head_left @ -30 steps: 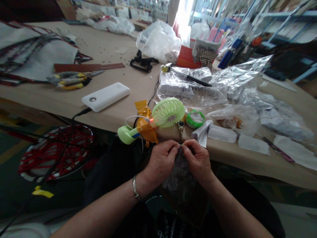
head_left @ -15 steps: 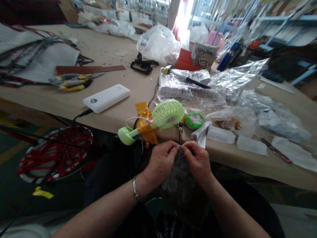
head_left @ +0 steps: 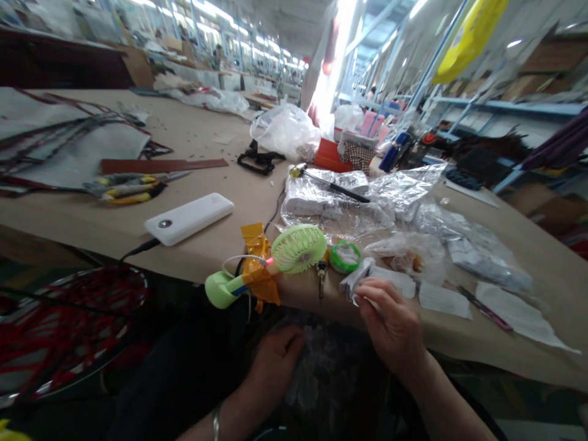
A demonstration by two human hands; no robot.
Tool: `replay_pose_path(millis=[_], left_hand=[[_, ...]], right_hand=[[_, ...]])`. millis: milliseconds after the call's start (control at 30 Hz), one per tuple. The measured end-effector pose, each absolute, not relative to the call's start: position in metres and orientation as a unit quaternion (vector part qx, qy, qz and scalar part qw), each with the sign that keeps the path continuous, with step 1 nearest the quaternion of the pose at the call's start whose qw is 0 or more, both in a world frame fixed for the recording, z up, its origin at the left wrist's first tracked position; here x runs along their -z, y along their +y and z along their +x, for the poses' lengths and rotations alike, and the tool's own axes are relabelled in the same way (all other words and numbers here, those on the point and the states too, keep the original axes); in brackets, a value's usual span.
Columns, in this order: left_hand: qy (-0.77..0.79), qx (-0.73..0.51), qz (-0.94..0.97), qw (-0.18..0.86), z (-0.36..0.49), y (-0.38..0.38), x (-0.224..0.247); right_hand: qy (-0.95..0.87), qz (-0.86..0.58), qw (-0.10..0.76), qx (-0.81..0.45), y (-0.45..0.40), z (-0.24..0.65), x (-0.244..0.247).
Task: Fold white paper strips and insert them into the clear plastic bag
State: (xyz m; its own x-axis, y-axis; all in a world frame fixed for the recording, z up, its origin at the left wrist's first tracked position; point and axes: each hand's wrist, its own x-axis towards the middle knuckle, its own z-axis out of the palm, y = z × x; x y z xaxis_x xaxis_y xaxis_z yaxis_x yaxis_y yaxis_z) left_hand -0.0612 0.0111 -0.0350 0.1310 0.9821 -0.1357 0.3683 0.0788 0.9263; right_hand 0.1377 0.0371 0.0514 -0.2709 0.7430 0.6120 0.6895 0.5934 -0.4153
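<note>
My right hand has its fingers closed at the near end of a stack of white labels by the table's front edge. My left hand is lower, below the table edge, its fingers curled together; what they hold, if anything, is too dark to make out. Clear plastic bags lie beside it over the lap. Between the hands, a thin metal-tipped tool points down over the table edge. A green fan bound with orange tape stands left of it, and a round green container is on its right.
A white power bank with a cable lies left of the fan. Pliers and a brown strip are farther left. Behind the container are clear plastic packages and a hammer. Tweezers lie right, among papers.
My hands were together at the metal tip and have parted. The right moved right to the labels, the left moved down and left. The camera view has tilted up.
</note>
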Motion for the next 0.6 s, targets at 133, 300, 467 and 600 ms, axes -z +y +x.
replay_pose_path(millis=[133, 300, 467, 600], left_hand=[[0.573, -0.324, 0.589, 0.468, -0.066, 0.013, 0.053], [0.567, -0.31, 0.595, 0.478, -0.067, 0.01, 0.056], [0.57, -0.297, 0.602, 0.474, -0.065, 0.007, 0.048], [0.556, -0.292, 0.61, 0.483, -0.061, 0.006, 0.046]], right_hand=[[-0.806, -0.496, 0.305, 0.105, 0.076, 0.144, -0.059], [-0.809, -0.512, 0.268, 0.106, 0.087, 0.146, -0.056], [-0.768, -0.494, 0.406, 0.031, 0.06, 0.163, -0.041], [-0.795, -0.499, 0.342, 0.04, 0.034, 0.173, -0.016]])
